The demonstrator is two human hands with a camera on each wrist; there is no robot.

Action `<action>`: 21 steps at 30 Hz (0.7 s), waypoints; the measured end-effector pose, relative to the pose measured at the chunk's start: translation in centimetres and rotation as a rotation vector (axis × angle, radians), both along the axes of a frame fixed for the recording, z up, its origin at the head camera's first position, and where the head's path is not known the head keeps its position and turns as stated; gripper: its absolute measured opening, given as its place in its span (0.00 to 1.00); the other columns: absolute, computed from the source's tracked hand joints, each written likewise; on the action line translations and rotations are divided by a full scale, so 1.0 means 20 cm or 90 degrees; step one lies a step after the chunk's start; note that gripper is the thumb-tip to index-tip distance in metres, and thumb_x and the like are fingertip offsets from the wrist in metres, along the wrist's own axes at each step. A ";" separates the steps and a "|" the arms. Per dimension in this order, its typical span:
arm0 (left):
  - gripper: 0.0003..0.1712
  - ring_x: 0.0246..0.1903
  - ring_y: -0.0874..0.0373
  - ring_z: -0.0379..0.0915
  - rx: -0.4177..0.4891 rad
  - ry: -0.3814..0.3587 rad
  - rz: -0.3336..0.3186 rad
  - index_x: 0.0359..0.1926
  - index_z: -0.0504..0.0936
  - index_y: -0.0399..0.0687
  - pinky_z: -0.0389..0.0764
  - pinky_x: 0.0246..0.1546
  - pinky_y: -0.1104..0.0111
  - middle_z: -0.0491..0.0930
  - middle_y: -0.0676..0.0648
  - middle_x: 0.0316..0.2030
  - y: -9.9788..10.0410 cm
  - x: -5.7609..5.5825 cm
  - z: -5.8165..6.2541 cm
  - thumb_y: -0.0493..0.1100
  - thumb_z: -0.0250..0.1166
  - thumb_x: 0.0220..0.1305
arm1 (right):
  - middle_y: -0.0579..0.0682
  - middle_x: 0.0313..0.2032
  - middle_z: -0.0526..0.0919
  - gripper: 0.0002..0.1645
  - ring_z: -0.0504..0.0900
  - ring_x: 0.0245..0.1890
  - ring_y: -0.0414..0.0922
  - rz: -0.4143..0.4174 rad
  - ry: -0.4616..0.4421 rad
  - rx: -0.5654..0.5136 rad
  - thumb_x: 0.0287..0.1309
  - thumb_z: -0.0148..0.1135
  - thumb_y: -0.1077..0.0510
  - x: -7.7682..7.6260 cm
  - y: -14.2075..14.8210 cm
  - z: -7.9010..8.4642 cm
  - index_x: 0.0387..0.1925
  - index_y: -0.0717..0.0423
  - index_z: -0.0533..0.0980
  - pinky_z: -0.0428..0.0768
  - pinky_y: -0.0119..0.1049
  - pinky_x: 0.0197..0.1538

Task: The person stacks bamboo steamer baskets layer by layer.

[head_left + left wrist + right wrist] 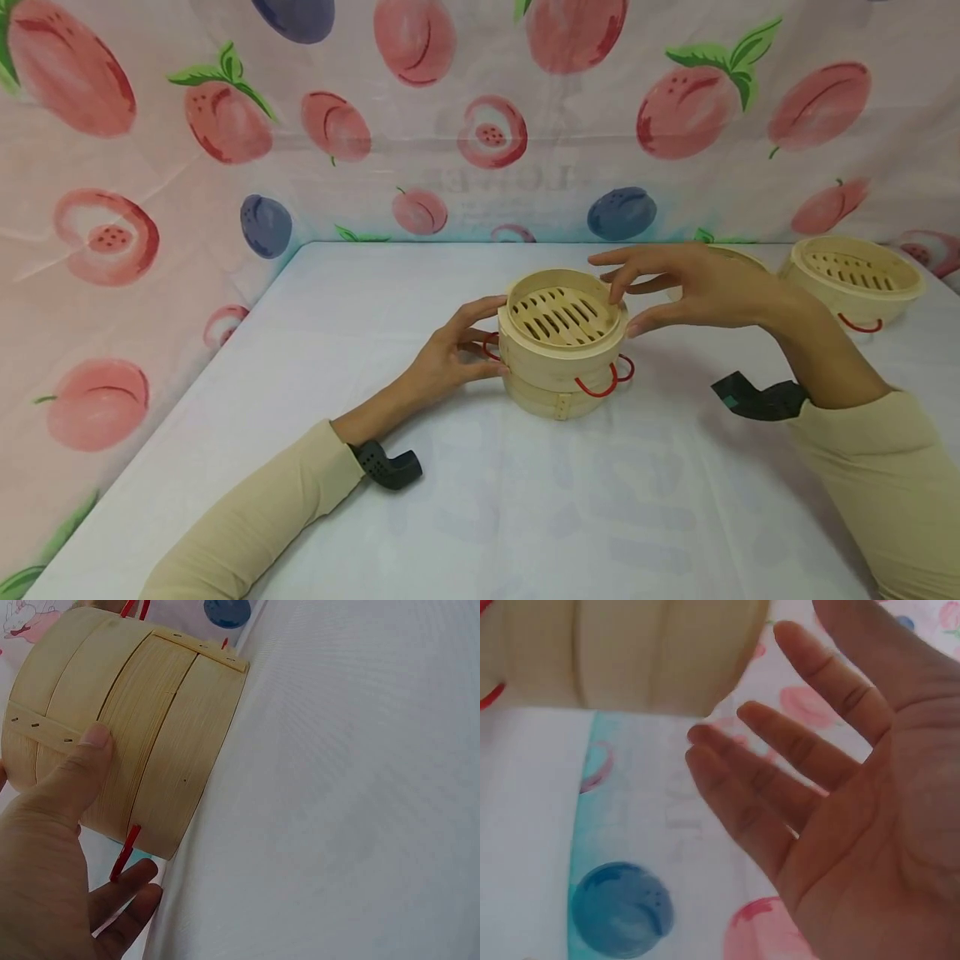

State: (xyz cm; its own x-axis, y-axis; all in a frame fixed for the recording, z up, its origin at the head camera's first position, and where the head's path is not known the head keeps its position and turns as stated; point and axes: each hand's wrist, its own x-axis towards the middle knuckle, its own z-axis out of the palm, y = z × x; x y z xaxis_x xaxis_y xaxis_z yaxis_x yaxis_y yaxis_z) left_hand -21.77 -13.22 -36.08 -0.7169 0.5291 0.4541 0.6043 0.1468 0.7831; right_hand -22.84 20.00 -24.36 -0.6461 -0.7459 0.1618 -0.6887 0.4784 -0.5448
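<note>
Two round bamboo steamer baskets stand stacked on the table, the upper steamer basket directly on the lower steamer basket. Slats show inside the top one, and red loop handles hang at the sides. My left hand grips the stack from the left, its thumb pressed flat on the bamboo wall in the left wrist view and a finger up near the rim. At the upper right rim hovers my right hand, fingers spread and relaxed. The right wrist view shows a gap between those fingers and the bamboo wall.
At the back right stands another bamboo steamer basket with a red handle. Beside it a further round bamboo piece is mostly hidden behind my right hand. A white cloth covers the table; a fruit-print curtain hangs behind.
</note>
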 end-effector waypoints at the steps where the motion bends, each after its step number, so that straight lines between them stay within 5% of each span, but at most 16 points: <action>1: 0.49 0.48 0.50 0.77 -0.001 0.005 -0.001 0.70 0.58 0.56 0.79 0.44 0.57 0.64 0.45 0.66 0.00 0.00 0.00 0.30 0.72 0.52 | 0.44 0.64 0.69 0.17 0.73 0.58 0.45 -0.005 0.004 0.002 0.47 0.75 0.51 0.01 0.00 0.01 0.40 0.42 0.80 0.76 0.44 0.53; 8: 0.49 0.47 0.49 0.78 0.010 0.014 -0.011 0.70 0.58 0.55 0.79 0.43 0.57 0.63 0.46 0.66 0.00 -0.01 -0.02 0.30 0.72 0.51 | 0.45 0.56 0.75 0.31 0.76 0.55 0.48 -0.084 -0.030 0.046 0.46 0.75 0.49 0.02 -0.01 0.02 0.53 0.48 0.74 0.77 0.45 0.52; 15: 0.48 0.46 0.40 0.76 0.023 0.005 -0.018 0.68 0.57 0.42 0.78 0.42 0.48 0.62 0.37 0.65 0.01 -0.01 -0.02 0.24 0.70 0.49 | 0.50 0.61 0.71 0.43 0.74 0.57 0.53 -0.062 -0.095 0.062 0.49 0.73 0.46 0.04 -0.02 -0.01 0.65 0.49 0.65 0.75 0.50 0.54; 21: 0.48 0.48 0.49 0.76 -0.003 0.010 0.004 0.70 0.58 0.53 0.79 0.44 0.56 0.63 0.45 0.66 0.00 -0.01 -0.01 0.29 0.72 0.51 | 0.56 0.69 0.59 0.59 0.66 0.63 0.58 -0.100 -0.067 0.035 0.49 0.71 0.41 0.17 -0.08 -0.12 0.73 0.54 0.49 0.74 0.51 0.55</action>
State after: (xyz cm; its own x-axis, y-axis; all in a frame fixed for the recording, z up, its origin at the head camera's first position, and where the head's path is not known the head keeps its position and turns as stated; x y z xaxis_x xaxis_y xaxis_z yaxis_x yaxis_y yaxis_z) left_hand -21.89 -13.31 -36.34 -0.7127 0.5266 0.4634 0.6161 0.1540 0.7725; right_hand -19.43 18.45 -26.68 -0.7668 -0.6399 0.0495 -0.5436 0.6065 -0.5802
